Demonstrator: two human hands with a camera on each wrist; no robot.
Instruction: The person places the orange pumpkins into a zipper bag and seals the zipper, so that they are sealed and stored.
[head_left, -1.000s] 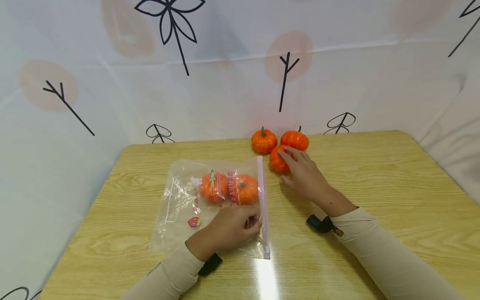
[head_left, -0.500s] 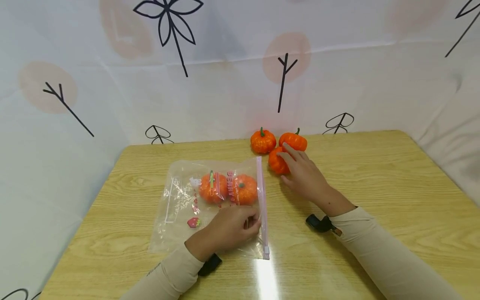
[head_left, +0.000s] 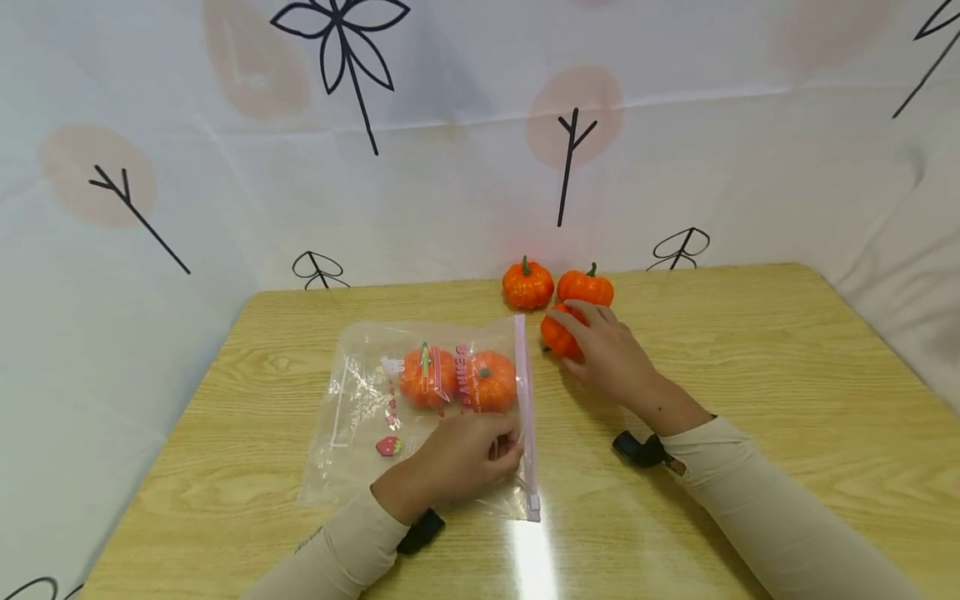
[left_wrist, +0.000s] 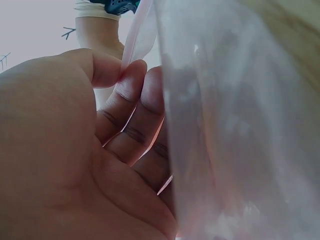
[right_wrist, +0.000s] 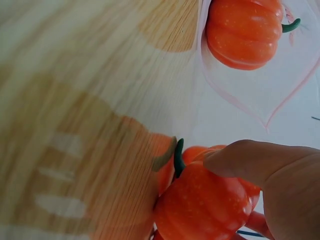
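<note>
A clear zip bag [head_left: 360, 475] with a pink zip edge lies on the table, two small orange toy pumpkins inside, the bag's pumpkin [right_wrist: 245, 35] near its mouth also visible in the right wrist view. My left hand [head_left: 468, 454] pinches the bag's pink edge [left_wrist: 134, 37] between thumb and index finger. Right of the bag, my right hand [head_left: 611, 350] holds another toy pumpkin [head_left: 558, 335], thumb on one side and fingers on the other. In the right wrist view this pumpkin [right_wrist: 200, 207] is tipped, its green stem toward the tabletop.
Two more toy pumpkins stand at the table's back edge: the left one [head_left: 528, 285] and the right one [head_left: 587, 288], just behind my right hand. A white patterned cloth [head_left: 450, 192] hangs behind the wooden table [head_left: 750, 358].
The pumpkin under my right hand has turned and tipped, its stem now showing at the lower left. My right fingers have drawn slightly toward me. The left hand and bag have stayed put.
</note>
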